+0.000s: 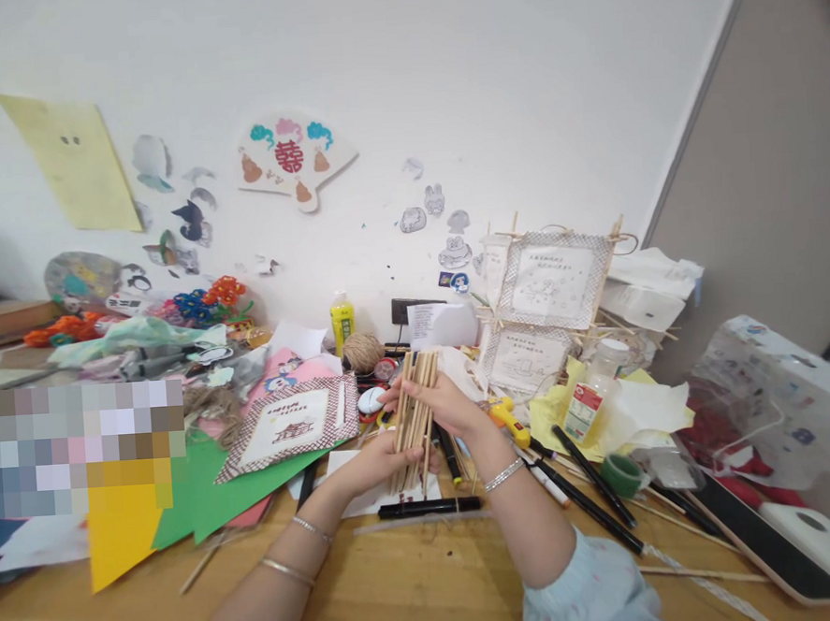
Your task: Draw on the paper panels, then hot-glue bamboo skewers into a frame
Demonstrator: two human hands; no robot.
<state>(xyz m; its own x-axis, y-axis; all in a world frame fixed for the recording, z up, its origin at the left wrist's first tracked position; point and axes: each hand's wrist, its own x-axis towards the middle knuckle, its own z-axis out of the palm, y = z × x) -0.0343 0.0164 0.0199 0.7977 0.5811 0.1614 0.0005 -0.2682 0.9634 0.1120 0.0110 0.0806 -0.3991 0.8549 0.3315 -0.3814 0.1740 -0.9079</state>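
Note:
Both my hands grip one bundle of thin wooden sticks [416,413], held upright above the wooden table [418,591]. My left hand [382,462] is closed around the lower end of the bundle. My right hand [443,404] wraps its fingers around the upper middle of the sticks. Bracelets show on both wrists. A black marker [429,507] lies on the table just below the bundle, on a white paper.
Craft clutter covers the table: green [219,500] and yellow paper [120,539] at left, a patterned card [288,431], a twine ball [362,351], a yellow glue bottle [342,322], paper lanterns [551,293], black markers [594,478], green tape roll [622,474], plastic bag [779,401].

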